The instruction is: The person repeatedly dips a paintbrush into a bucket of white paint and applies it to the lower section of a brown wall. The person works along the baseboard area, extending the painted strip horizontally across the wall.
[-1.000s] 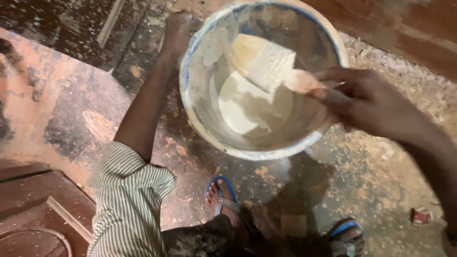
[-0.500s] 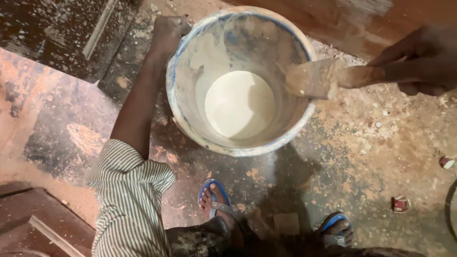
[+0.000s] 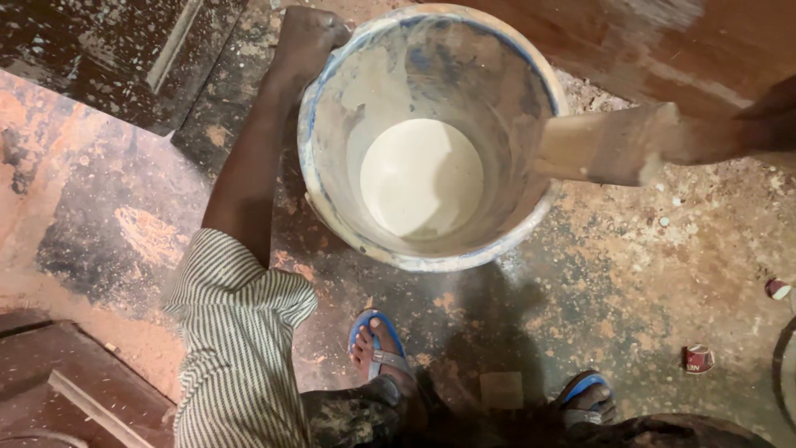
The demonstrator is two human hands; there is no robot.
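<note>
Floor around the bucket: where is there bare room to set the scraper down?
The widest free patch is the dusty floor right of the bucket, bordered by the scraper in the right hand above and the small red caps below. It is crowded under the bucket, by the sandalled feet, and at its far left rim, which the left hand grips.

Cut off and blurred parts

The right hand (image 3: 767,116) ran off the right edge, motion-blurred; the scraper (image 3: 609,145) hid part of the bucket (image 3: 332,124) rim.
</note>
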